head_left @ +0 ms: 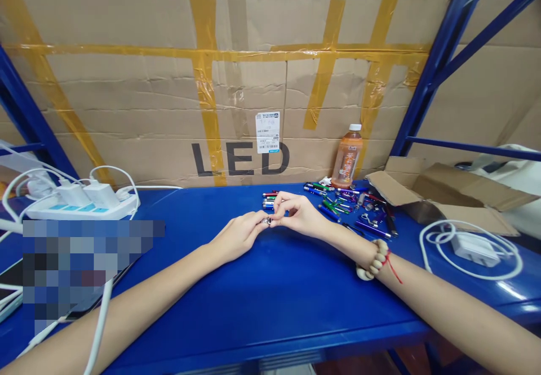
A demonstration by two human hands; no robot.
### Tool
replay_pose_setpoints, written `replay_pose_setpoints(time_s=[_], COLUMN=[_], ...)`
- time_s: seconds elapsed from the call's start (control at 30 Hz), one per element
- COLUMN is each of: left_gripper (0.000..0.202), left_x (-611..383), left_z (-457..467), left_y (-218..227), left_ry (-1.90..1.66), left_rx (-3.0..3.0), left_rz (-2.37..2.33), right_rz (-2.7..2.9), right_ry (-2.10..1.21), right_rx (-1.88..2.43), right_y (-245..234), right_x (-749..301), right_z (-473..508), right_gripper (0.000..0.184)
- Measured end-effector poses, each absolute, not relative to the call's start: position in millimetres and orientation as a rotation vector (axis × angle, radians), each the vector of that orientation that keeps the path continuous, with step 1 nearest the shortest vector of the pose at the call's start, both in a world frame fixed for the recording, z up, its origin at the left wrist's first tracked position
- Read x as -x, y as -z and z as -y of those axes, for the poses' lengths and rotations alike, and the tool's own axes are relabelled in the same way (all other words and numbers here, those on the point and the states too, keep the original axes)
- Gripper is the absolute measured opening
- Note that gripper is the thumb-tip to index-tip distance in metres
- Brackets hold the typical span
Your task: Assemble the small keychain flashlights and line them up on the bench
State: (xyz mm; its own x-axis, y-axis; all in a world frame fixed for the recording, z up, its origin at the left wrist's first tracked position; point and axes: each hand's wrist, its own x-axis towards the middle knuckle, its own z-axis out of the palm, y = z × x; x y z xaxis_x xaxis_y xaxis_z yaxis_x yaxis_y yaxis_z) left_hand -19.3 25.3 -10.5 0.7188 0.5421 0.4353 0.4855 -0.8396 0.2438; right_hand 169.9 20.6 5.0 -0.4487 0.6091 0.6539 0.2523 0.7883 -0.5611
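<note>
My left hand [240, 233] and my right hand [301, 215] meet above the blue shelf surface. Between their fingertips is a small silvery piece [266, 221] with a dark end, its kind too small to make out. My left fingers are closed on its near side, while the right thumb and forefinger pinch at its other end. Just behind the hands lies a short row of small metallic tubes [269, 201], in red, green and blue, partly hidden by my right hand. Beyond my right wrist spreads a loose pile of similar coloured tubes [338, 201] with metal clips among them.
An orange drink bottle [347, 158] stands behind the pile. At right are an open cardboard box [443, 192] and a white charger [475, 248] with coiled cable. A loaded power strip [80, 209] sits at left. A large carton [147, 110] marked LED closes off the back.
</note>
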Motion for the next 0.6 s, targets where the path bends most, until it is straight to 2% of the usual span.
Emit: replay_pose_setpoints(time_s=[0.33,0.6], left_gripper=[0.025,0.024], left_x=[18,17], left_z=[-27,-25], left_y=[11,11], left_ry=[-0.808,-1.01], left_rx=[-2.893,-2.861], left_rz=[-0.907,-0.953], right_rz=[1.976,1.907], right_ry=[-0.603,-0.712], right_rx=[0.782,0.824], right_y=[6,0], right_x=[-168,-163], right_z=[-26,-22], right_gripper=[0.024,0.029])
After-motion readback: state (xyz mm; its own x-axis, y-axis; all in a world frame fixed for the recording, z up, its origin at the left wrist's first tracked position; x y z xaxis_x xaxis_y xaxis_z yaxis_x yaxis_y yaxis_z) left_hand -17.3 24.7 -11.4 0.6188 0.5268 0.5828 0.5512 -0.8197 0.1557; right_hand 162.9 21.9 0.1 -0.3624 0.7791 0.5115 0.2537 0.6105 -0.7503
